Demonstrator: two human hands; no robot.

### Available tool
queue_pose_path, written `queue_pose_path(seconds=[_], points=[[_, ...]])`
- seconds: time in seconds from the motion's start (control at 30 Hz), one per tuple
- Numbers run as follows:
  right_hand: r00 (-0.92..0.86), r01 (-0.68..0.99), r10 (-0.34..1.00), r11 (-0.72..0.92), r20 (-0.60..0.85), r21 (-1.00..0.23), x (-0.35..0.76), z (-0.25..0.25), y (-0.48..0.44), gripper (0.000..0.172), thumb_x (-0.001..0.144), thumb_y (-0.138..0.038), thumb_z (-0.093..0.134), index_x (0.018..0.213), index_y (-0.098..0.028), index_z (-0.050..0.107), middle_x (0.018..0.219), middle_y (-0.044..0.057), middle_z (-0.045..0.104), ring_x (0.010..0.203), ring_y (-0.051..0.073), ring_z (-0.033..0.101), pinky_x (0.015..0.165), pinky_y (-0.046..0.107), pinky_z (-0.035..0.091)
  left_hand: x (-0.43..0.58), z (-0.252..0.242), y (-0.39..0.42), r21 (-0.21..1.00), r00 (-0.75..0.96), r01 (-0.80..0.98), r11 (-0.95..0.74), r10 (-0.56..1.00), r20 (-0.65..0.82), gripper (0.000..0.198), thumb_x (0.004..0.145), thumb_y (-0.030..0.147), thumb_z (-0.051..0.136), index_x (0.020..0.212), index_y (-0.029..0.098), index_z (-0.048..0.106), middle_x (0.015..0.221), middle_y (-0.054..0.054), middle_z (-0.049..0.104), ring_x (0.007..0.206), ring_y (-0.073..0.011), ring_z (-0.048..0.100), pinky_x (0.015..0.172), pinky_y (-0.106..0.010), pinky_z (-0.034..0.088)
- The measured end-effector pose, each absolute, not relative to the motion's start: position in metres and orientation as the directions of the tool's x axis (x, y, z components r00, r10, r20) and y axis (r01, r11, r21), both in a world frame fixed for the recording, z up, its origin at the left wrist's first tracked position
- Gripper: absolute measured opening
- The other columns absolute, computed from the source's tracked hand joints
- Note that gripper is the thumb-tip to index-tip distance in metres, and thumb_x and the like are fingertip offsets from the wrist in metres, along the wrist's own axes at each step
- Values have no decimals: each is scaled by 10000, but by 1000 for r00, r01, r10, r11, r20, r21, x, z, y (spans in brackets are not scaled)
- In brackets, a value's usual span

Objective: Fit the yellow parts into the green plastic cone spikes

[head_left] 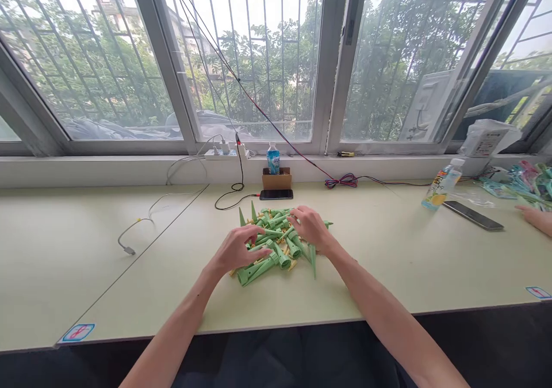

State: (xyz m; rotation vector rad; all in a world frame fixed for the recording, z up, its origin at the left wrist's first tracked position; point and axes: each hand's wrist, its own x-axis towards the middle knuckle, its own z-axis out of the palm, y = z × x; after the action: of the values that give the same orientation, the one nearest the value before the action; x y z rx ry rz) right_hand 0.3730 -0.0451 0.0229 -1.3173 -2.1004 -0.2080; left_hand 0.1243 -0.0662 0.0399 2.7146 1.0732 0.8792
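A heap of green plastic cone-shaped spikes [276, 244] with small yellow pieces mixed in lies on the pale green table [388, 261] in front of me. My left hand [237, 250] rests on the heap's left side, its fingers curled over the spikes. On the heap's right side lies my right hand [311, 227], fingers bent down among the green parts. Whether either hand has a grip on a piece is hidden by the fingers.
A black phone [276, 194] lies behind the heap by a cardboard stand holding a small bottle [273, 159]. Cables [233, 189] run from the window sill. At right are a drink bottle [442, 187], another phone [473, 215], and another person's hand [537, 218].
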Motion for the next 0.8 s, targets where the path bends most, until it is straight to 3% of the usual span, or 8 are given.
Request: queue_pose_path(seconds=[0.2, 0.27, 0.37, 0.43, 0.5, 0.63, 0.8], points=[[-65, 901, 923, 218, 380, -375, 443, 38, -41, 274, 914, -338, 513, 731, -166, 621, 695, 33, 626, 631, 130, 536, 573, 236, 324, 153, 49, -93, 89, 756, 553, -829, 543, 366, 591, 738, 601, 667, 1192, 234, 572, 916, -53, 584, 795, -199, 542, 662, -292, 424], [-108, 856, 968, 207, 229, -474, 464, 42, -42, 314, 871, -409, 552, 695, -157, 614, 682, 31, 628, 596, 116, 528, 550, 228, 335, 161, 46, -96, 46, 779, 549, -835, 531, 334, 629, 707, 598, 699, 1212, 253, 553, 931, -54, 560, 824, -219, 535, 666, -305, 428], [-265, 780, 957, 144, -113, -609, 484, 48, -47, 362, 744, -525, 656, 732, -165, 626, 683, 12, 641, 556, 106, 529, 509, 220, 343, 164, 40, -92, 25, 788, 552, -833, 531, 310, 665, 706, 609, 693, 1244, 255, 524, 973, -64, 535, 856, -232, 523, 690, -322, 443], [-348, 777, 902, 125, -256, -617, 488, 49, -48, 400, 628, -545, 741, 734, -172, 642, 708, 3, 640, 580, 104, 525, 510, 217, 343, 162, 37, -86, 17, 798, 547, -837, 527, 293, 636, 735, 621, 653, 1237, 252, 524, 974, -67, 525, 854, -229, 516, 705, -330, 450], [-342, 837, 864, 100, -370, -538, 485, 47, -48, 442, 506, -542, 807, 696, -174, 651, 640, -18, 588, 571, 102, 483, 501, 221, 318, 159, 35, -80, 8, 807, 536, -844, 515, 289, 598, 764, 624, 612, 1224, 250, 532, 973, -71, 521, 850, -227, 512, 715, -334, 453], [-321, 891, 846, 117, -426, -439, 473, 41, -43, 436, 442, -518, 827, 577, -180, 587, 535, -57, 458, 517, 84, 374, 466, 229, 233, 154, 32, -68, -25, 816, 515, -857, 481, 322, 608, 769, 628, 588, 1234, 240, 532, 966, -83, 528, 848, -236, 511, 714, -343, 456], [-393, 835, 842, 159, -370, -527, 466, 36, -42, 460, 469, -438, 806, 429, -184, 425, 446, -79, 315, 450, 61, 234, 437, 234, 145, 153, 27, -59, -46, 818, 479, -877, 427, 384, 611, 772, 645, 559, 1217, 227, 544, 937, -89, 542, 809, -234, 517, 696, -346, 455]])
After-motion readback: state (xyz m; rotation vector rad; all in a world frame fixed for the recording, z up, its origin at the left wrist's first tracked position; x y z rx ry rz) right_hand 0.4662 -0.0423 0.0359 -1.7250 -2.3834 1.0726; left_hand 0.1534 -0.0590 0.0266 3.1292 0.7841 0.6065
